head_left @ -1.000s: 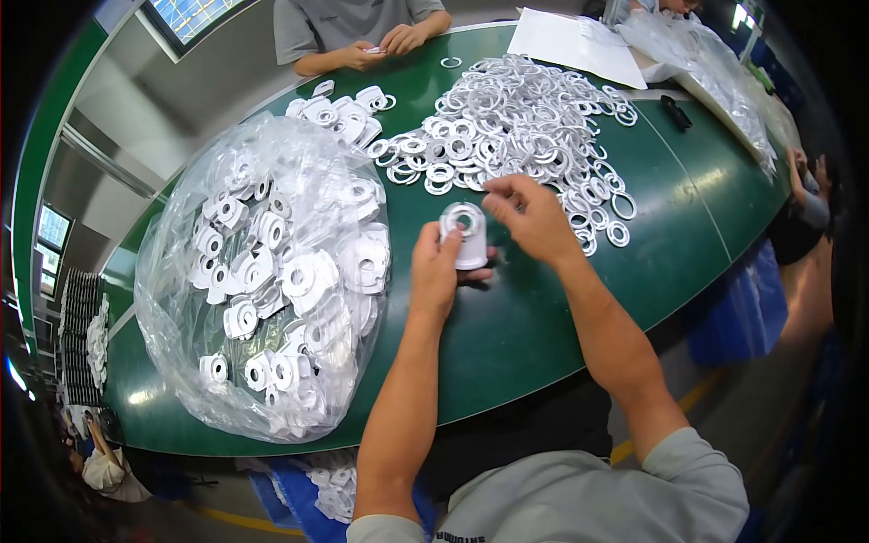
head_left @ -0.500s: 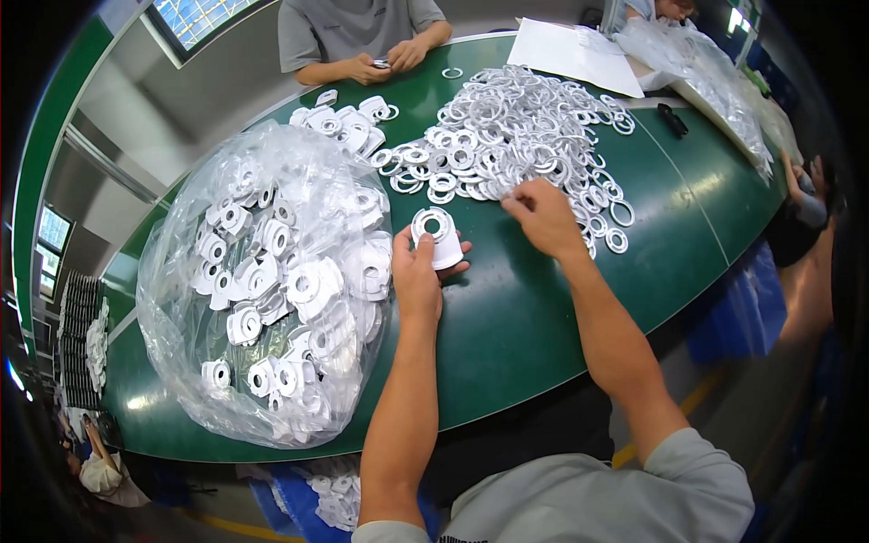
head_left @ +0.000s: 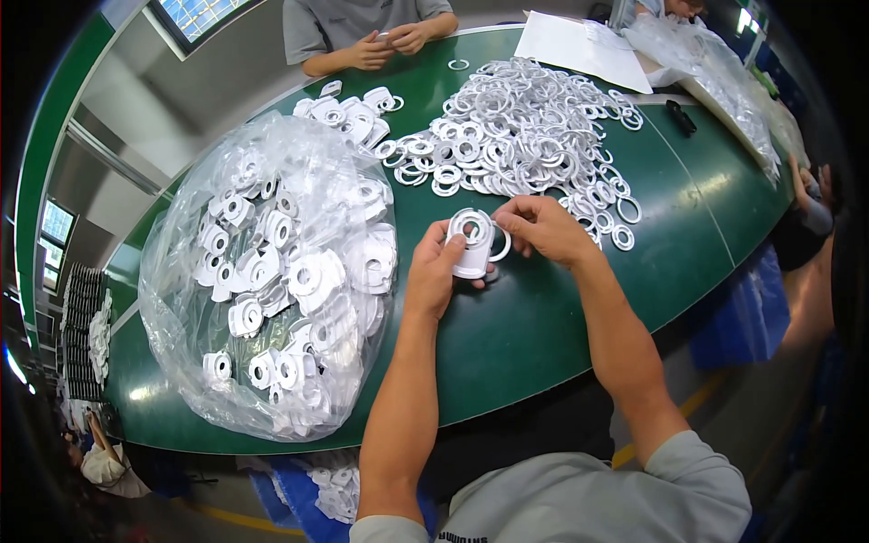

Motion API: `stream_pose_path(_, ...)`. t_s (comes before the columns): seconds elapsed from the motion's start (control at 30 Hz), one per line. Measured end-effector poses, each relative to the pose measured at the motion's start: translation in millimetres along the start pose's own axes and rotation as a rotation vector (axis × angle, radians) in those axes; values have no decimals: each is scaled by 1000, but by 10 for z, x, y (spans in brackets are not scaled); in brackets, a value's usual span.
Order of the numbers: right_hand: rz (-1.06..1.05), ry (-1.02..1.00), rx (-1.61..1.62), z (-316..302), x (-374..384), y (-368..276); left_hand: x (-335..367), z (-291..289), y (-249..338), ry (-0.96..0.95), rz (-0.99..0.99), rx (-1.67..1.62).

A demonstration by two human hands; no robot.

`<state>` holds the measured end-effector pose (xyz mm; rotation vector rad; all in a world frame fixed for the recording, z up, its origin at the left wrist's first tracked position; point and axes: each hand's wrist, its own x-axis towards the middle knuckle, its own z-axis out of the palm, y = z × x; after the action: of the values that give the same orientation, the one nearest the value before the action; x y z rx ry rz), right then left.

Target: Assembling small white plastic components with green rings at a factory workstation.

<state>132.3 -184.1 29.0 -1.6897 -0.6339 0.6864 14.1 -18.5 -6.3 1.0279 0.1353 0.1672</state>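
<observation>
In the head view, the left hand [head_left: 434, 274] grips a white plate [head_left: 470, 264], thumb on its face, right of the clear bag [head_left: 165, 317]. The right hand [head_left: 549, 233], angled inward, pinches a white ring [head_left: 508, 247] at the plate's right edge, nearer than the ring pile [head_left: 520, 127].

White sheet [head_left: 579, 52] on far side of green table [head_left: 516, 326]; small black object [head_left: 681, 118] nearby; window [head_left: 197, 18] upper left.

Green tabletop [head_left: 511, 330] lies open between the forearms [head_left: 403, 389]; the ring pile [head_left: 516, 127] blocks beyond, the plastic bag [head_left: 186, 344] leftward.
</observation>
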Motion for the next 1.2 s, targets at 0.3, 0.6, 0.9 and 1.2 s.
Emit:
stream_pose_path(0.3, -9, 189, 244, -297, -35, -7, 9, 100, 27, 98, -6, -52)
stream_pose_path(0.6, 35, 122, 199, 60, 17, -28, 3, 54, -7, 18, -15, -43)
stream_pose_path(0.9, 45, 130, 102, 81, 27, -4, 8, 56, -24, -10, -28, -7)
stream_pose_path(1.2, 53, 53, 27, -8, 13, -51, 2, 62, 0, -22, -74, 84)
